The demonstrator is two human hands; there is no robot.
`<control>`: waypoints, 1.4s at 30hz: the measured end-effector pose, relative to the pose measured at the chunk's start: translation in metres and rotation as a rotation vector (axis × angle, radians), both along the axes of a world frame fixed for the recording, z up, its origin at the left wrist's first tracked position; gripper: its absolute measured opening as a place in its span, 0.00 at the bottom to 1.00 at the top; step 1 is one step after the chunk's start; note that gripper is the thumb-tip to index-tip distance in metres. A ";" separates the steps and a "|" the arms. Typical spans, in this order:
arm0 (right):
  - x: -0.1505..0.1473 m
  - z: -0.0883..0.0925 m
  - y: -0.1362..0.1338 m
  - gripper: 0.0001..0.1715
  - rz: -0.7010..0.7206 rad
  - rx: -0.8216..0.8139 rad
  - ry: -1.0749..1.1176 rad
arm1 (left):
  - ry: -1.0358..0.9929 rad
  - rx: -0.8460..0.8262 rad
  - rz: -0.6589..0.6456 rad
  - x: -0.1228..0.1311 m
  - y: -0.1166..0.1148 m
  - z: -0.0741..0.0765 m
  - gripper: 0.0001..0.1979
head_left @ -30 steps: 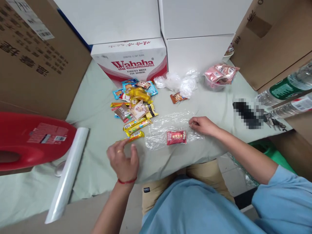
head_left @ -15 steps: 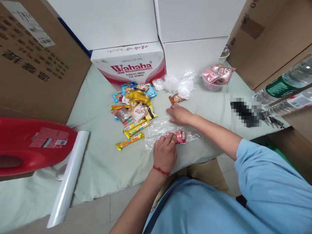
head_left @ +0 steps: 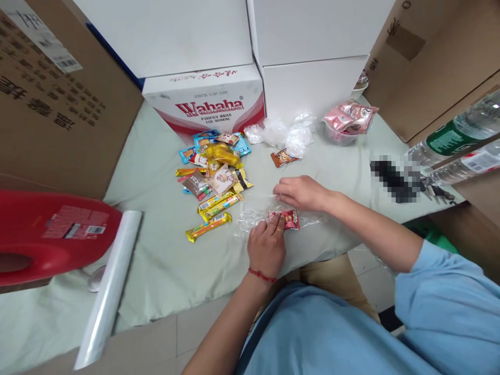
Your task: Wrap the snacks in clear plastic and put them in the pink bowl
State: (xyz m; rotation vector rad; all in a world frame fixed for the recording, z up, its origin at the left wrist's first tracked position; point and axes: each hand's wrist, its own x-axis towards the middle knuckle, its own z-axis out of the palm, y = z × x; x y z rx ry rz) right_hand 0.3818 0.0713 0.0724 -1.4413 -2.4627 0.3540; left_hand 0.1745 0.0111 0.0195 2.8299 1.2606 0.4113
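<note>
Brought rightward since the earliest frame, the left hand (head_left: 267,249) is laid over the left end of the red packet (head_left: 292,220); whether it is gripped cannot be told. On clear film (head_left: 247,220), the packet's long axis is set left to right, pale markings shown. Beyond it, the right hand (head_left: 300,192) is bunched, any pinch unclear.

Left hand (head_left: 266,249): thin red cord bracelet (head_left: 261,274) around the wrist, looks braided or knotted; plain gold-toned ring (head_left: 279,229) on one finger, forward of the bracelet; loose light blue top (head_left: 320,333), right of and below the bracelet, soft creases; right sleeve (head_left: 433,278) same blue, short, wide, well right of the bracelet; khaki trousers (head_left: 328,276), right of the bracelet, partly covered by the top.
</note>
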 end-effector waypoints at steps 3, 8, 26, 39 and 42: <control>-0.017 -0.001 -0.040 0.12 0.024 0.017 -0.149 | -0.033 0.003 0.004 -0.001 -0.001 -0.003 0.15; -0.032 -0.041 -0.077 0.18 -0.022 -0.033 0.061 | -0.205 -0.115 -0.088 -0.015 0.009 -0.018 0.14; -0.048 -0.065 -0.087 0.19 -0.120 -0.193 0.241 | -0.897 -0.354 0.665 -0.068 0.042 -0.016 0.22; -0.054 -0.042 -0.082 0.20 -0.007 -0.186 0.075 | -0.729 -0.516 0.435 -0.020 0.018 0.011 0.13; -0.051 -0.040 -0.084 0.18 -0.014 -0.169 0.177 | -0.726 -0.513 0.249 -0.005 0.015 0.015 0.14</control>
